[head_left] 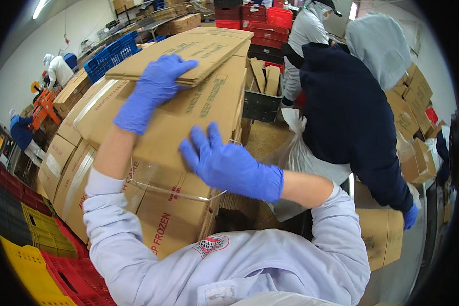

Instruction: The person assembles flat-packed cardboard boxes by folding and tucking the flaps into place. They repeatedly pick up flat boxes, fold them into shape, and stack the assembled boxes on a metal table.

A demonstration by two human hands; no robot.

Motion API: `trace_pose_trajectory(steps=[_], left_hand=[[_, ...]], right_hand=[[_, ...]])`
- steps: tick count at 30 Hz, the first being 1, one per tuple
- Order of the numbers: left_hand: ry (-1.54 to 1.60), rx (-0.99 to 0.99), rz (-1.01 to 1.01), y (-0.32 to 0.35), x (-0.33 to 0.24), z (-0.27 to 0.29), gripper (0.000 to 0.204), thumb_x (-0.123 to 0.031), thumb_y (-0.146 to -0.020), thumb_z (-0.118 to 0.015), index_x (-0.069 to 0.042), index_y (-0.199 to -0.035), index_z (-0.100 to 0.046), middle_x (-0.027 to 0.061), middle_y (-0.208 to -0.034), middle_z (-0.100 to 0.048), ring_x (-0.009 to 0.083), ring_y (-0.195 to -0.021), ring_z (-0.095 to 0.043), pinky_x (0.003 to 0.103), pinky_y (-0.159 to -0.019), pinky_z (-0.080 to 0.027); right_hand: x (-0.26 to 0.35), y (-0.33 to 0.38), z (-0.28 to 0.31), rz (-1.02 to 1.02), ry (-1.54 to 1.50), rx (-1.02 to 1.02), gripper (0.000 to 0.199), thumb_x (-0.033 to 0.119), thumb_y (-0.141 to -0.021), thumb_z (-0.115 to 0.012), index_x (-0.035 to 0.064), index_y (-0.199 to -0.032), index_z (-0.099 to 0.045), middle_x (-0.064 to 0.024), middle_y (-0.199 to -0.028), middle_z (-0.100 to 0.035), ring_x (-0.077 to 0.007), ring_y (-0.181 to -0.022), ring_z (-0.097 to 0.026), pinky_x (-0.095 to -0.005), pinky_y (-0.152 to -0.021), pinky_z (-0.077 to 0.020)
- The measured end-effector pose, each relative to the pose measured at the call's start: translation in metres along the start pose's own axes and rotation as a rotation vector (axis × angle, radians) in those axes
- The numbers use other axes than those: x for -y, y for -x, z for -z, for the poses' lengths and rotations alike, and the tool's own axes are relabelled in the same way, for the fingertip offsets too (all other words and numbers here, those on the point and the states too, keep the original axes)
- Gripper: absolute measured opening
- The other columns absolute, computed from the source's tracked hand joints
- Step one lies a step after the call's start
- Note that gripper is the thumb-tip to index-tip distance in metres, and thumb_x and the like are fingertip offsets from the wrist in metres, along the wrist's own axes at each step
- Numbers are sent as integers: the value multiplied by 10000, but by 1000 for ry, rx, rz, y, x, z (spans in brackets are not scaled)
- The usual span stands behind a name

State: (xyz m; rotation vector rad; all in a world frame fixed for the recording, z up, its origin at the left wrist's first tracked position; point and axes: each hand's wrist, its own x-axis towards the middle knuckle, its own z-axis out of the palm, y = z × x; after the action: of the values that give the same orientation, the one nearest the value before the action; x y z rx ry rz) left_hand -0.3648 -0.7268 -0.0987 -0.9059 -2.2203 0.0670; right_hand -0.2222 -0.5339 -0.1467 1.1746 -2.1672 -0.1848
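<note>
Flattened cardboard boxes (209,48) lie stacked on top of a large pile in front of me. My left hand (160,81), in a blue glove, is closed around their near edge, one finger above and a fingertip below. Beneath them lies another flat brown carton (163,125). My right hand (234,166), also blue-gloved, is over the pile's near right corner with its fingers apart and nothing visible in them. Under that hand, a thin pale plastic strap (173,191) loops loosely across the front of the cartons.
At my right a co-worker in a dark hooded top (347,112) leans over a carton (377,237). White plastic bagging (301,153) hangs between us. Red and yellow crates (41,270) stand at lower left, a blue crate (112,56) behind the pile, and red crates (265,33) farther back.
</note>
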Motion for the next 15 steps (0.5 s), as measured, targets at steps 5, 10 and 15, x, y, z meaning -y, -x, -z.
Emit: trace_pose_trajectory(steps=[5, 10, 15], left_hand=[[126, 313, 375, 32, 10, 37, 842, -446, -713, -721, -74, -1383, -372, 172, -1290, -489, 277, -1150, -505, 398, -977, -391], [528, 267, 1016, 131, 65, 57, 849, -477, -753, -689, 66, -1328, -382, 215, -1142, -587, 266, -1043, -572, 345, -960, -400], [561, 447, 1022, 178, 17, 108, 562, -460, -892, -545, 46, -1124, -616, 130, -990, -672, 138, -816, -635, 287, -792, -482]], right_hand=[[-26, 35, -9, -746, -1081, -675, 906, 383, -713, -779, 37, -1384, -277, -183, -1252, -489, -259, -1134, -529, -372, -886, -493], [-33, -11, -72, -1035, -2256, -708, 768, 147, -781, -730, -35, -1322, -217, -173, -1167, -535, -230, -1004, -583, -326, -837, -511], [23, -4, -23, -951, -2095, -875, 589, 61, -759, -725, -68, -1178, -332, -160, -1052, -582, -208, -916, -606, -306, -803, -516]])
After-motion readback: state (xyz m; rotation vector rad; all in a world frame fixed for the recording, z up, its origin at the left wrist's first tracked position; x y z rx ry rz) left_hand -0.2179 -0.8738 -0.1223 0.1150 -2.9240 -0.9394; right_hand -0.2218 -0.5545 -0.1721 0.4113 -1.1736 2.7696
